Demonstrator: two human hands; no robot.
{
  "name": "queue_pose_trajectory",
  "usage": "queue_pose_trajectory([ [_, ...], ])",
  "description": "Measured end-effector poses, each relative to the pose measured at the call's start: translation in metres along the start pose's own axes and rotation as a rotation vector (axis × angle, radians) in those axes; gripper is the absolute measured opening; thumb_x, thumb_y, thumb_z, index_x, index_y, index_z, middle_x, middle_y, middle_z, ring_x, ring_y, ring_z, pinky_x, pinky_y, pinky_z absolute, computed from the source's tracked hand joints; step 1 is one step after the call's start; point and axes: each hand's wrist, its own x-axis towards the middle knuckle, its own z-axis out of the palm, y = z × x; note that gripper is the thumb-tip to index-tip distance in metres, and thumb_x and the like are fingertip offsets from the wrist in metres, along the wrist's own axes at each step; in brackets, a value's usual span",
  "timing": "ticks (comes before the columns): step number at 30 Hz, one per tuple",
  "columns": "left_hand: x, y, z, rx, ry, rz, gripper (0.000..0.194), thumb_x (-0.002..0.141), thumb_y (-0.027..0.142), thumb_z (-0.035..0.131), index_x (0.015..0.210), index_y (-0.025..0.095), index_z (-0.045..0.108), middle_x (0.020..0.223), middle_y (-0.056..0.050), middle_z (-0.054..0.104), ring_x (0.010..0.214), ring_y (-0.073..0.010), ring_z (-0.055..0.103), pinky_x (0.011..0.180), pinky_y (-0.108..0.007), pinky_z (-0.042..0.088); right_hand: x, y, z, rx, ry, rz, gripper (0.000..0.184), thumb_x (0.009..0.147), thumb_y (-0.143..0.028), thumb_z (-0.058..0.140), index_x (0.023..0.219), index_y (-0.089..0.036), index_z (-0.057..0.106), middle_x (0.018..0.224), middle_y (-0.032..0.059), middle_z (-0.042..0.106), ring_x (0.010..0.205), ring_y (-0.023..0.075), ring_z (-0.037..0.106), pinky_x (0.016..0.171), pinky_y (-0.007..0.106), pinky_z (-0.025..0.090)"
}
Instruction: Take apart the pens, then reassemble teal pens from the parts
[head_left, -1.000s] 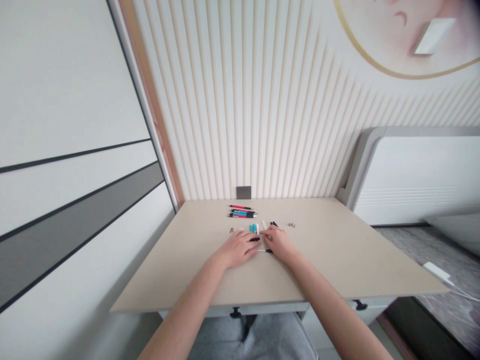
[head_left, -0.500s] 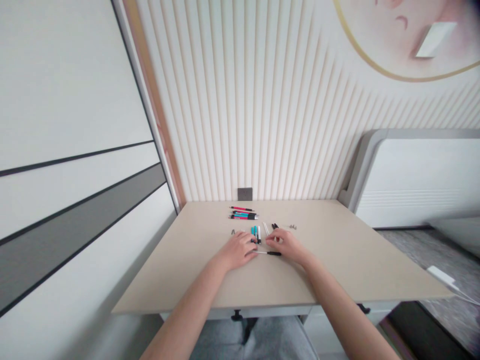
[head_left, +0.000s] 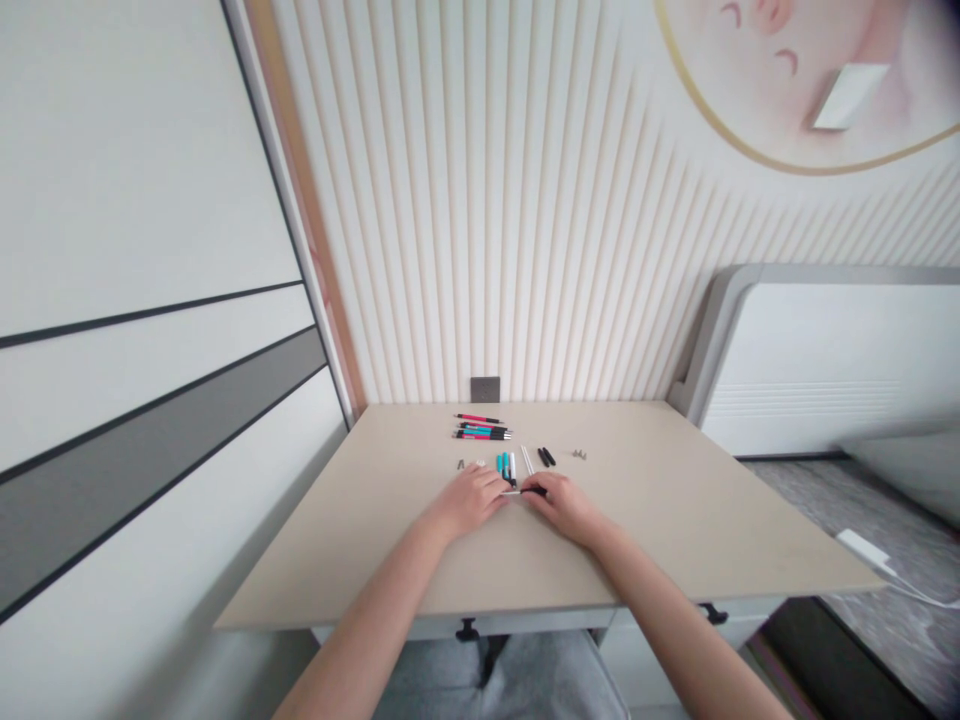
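My left hand (head_left: 471, 500) rests low over the desk, its fingers closed on the pale end of a thin pen part (head_left: 512, 492). This part has a white rod, like a refill, and a black section. My right hand (head_left: 566, 508) is closed round the black section, its fingertips close to those of the left. Just beyond the fingers lie turquoise and white pen barrels (head_left: 505, 463) with black ends, partly hidden by the left hand. Two white rods (head_left: 527, 460) and two black pen pieces (head_left: 547, 457) are beyond the right hand.
Assembled pink, turquoise and black pens (head_left: 480, 432) lie in a group at the back of the desk (head_left: 660, 520). Small metal pieces (head_left: 580, 455) sit to the right, and tiny grey pieces (head_left: 461, 464) to the left. A dark socket (head_left: 485, 389) is on the wall.
My right hand has come down and in, and has taken hold of the black section of the pen part. The left hand keeps its hold. The view has shifted slightly.
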Motion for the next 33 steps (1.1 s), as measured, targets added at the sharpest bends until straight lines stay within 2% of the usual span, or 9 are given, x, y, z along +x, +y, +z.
queue_pose_trajectory([
  [6,0.001,0.002,0.002,0.043,-0.016,-0.001,0.025,0.098,0.022,0.04,0.109,0.019,0.063,0.088,-0.006,0.066,0.089,-0.0192,0.06,0.088,-0.035,0.04,0.001,-0.001,0.004,0.051,0.063,0.011,0.017,0.09,-0.029,0.054,0.096,-0.021,0.067,0.093,0.0045,0.07,0.085,0.0183,0.062,0.08,0.031,0.047],
  [10,-0.001,0.0,0.0,0.039,-0.042,-0.024,0.04,0.096,0.013,0.038,0.132,0.023,0.051,0.097,-0.006,0.067,0.094,-0.0193,0.06,0.09,-0.035,0.04,0.003,0.009,0.004,0.078,0.179,0.089,0.02,0.088,-0.034,0.055,0.096,-0.021,0.068,0.089,0.0045,0.07,0.077,0.0175,0.061,0.072,0.03,0.048],
  [13,-0.001,-0.001,-0.001,0.057,-0.084,-0.015,0.051,0.093,0.007,0.037,0.14,0.025,0.043,0.101,-0.006,0.066,0.096,-0.0197,0.059,0.09,-0.035,0.04,0.004,0.015,0.004,0.087,0.206,0.105,0.021,0.087,-0.036,0.056,0.095,-0.021,0.069,0.087,0.0044,0.07,0.073,0.0166,0.059,0.069,0.029,0.047],
  [20,-0.002,-0.001,-0.001,0.07,-0.126,-0.033,0.063,0.088,0.002,0.037,0.145,0.028,0.035,0.096,-0.006,0.063,0.092,-0.0202,0.058,0.087,-0.034,0.041,0.003,0.017,0.004,0.092,0.238,0.083,0.023,0.088,-0.038,0.055,0.096,-0.021,0.068,0.092,0.0049,0.071,0.078,0.0176,0.061,0.072,0.03,0.047],
  [28,-0.005,-0.007,-0.001,0.037,-0.076,-0.083,0.066,0.087,0.001,0.036,0.145,0.033,0.035,0.107,-0.005,0.063,0.095,-0.0194,0.057,0.087,-0.032,0.042,0.003,0.019,0.001,0.071,0.277,0.106,0.025,0.088,-0.038,0.053,0.098,-0.02,0.067,0.09,0.0057,0.07,0.077,0.0181,0.061,0.071,0.031,0.047],
  [33,-0.006,-0.009,-0.001,0.023,-0.051,-0.089,0.065,0.087,0.001,0.036,0.144,0.032,0.037,0.105,-0.005,0.063,0.092,-0.0181,0.058,0.087,-0.031,0.042,0.003,0.018,0.001,0.068,0.295,0.133,0.026,0.088,-0.04,0.051,0.097,-0.021,0.067,0.088,0.0055,0.07,0.078,0.0188,0.062,0.071,0.031,0.047],
])
